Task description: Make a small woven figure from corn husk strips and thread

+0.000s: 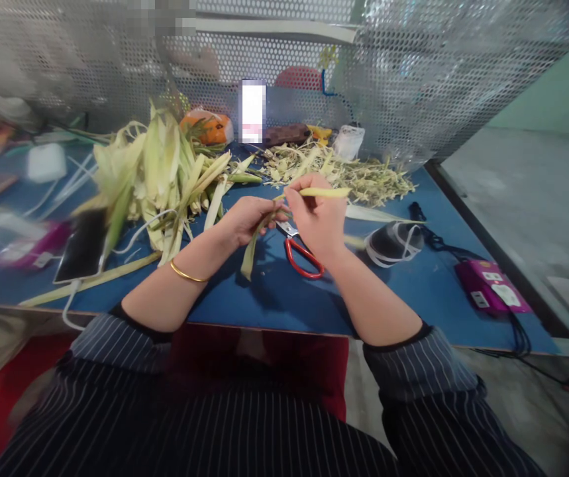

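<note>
My left hand (247,222) grips a long green leaf strip (253,248) that hangs down toward the blue table (274,295). My right hand (316,218) pinches a pale yellow-green stalk (324,193) that points to the right, level with the fingers. The two hands are close together above red-handled scissors (300,255) lying on the table. A gold bangle (187,273) circles my left wrist.
A heap of green and pale husk leaves (165,172) lies at left, and shredded trimmings (354,173) lie at the back. A phone (83,246) on a white cable, a black-and-white mask (393,242) and a pink power strip (490,285) rest on the table. A perforated metal screen (413,73) stands behind.
</note>
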`<state>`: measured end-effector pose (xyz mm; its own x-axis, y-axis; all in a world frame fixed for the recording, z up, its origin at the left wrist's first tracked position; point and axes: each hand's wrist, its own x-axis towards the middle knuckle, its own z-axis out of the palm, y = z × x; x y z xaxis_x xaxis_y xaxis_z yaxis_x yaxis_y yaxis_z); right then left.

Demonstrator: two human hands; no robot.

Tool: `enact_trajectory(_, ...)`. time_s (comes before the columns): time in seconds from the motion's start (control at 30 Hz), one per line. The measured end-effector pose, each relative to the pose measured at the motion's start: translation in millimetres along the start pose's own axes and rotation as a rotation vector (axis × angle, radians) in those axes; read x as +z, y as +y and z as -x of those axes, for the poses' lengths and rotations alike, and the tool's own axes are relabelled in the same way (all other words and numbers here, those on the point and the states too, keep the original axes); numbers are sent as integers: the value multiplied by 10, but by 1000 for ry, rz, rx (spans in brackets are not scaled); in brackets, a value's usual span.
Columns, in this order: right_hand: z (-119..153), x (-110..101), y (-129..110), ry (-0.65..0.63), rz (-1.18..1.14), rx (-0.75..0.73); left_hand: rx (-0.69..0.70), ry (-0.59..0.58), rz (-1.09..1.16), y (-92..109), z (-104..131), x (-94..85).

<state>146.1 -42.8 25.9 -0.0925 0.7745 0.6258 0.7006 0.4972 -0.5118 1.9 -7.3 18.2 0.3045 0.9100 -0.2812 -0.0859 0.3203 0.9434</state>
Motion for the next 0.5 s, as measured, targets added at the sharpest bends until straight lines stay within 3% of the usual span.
enact_trajectory(0.17,80,125,73,-172,344,-464,-83,-17,334,117,-117,-215)
enact_trajectory(0.27,60,218,214,-253,468,-656,-113,21,418,169,-125,-285)
enact_trajectory(0.37,11,241,302,-339,498,-741,-101,73,468,184,-127,-306)
enact_trajectory(0.5,-30,182,274,-443,485,-731,-76,128,492,183,-131,-287)
